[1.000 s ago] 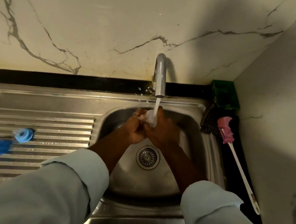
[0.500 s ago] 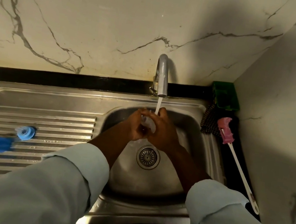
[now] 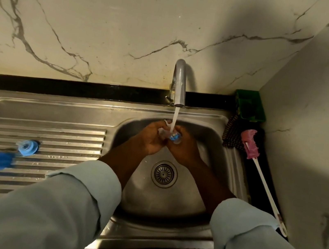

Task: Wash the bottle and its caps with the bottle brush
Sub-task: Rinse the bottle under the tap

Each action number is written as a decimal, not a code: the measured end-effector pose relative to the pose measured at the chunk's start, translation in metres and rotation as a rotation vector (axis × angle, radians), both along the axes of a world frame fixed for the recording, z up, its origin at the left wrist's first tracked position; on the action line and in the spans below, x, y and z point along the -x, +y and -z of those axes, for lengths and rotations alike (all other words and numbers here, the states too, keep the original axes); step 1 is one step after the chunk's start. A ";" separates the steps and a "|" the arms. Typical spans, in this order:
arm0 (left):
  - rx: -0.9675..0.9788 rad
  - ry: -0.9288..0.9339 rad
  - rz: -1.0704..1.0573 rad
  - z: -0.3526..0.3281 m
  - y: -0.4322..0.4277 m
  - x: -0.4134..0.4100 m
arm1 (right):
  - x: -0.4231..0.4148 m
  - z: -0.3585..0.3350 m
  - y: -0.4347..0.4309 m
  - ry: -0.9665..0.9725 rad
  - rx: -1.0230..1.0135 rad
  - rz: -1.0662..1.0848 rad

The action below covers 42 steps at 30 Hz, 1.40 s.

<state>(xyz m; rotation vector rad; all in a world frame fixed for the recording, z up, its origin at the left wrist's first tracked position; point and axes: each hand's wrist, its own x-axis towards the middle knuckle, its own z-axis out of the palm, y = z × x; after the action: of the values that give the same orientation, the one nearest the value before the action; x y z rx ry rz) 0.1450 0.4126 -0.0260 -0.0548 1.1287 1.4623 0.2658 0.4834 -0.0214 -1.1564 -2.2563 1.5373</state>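
Two hands hold one small clear plastic bottle with a blue label (image 3: 173, 136) under the thin stream of water (image 3: 175, 117) from the curved steel tap (image 3: 179, 83), over the steel sink bowl (image 3: 211, 136). Our left hand (image 3: 150, 137) and our right hand (image 3: 185, 151) both curl round it. We think this is a rinse. To do it well, we should turn the bottle so water gets inside, then pour it out. Wet plastic slips, so we grip firmly. The long white bottle brush with a pink head (image 3: 250, 145) lies to the right, with no hand on it. Two blue plastic caps (image 3: 27, 147) wait on the ribbed drainboard (image 3: 61, 129).
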 end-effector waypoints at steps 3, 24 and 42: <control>0.014 0.007 -0.013 -0.002 0.000 -0.001 | 0.000 0.005 -0.003 0.022 -0.058 0.013; 0.362 -0.133 0.055 -0.010 0.004 -0.002 | 0.008 -0.010 -0.013 0.040 -0.397 0.141; 0.168 0.019 0.044 -0.005 -0.012 -0.003 | 0.002 0.020 0.000 -0.005 -0.169 0.050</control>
<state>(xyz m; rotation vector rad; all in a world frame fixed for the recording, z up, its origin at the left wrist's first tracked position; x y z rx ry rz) 0.1477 0.4004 -0.0213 -0.1333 1.2588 1.3290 0.2642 0.4832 -0.0418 -1.1600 -2.2912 1.2984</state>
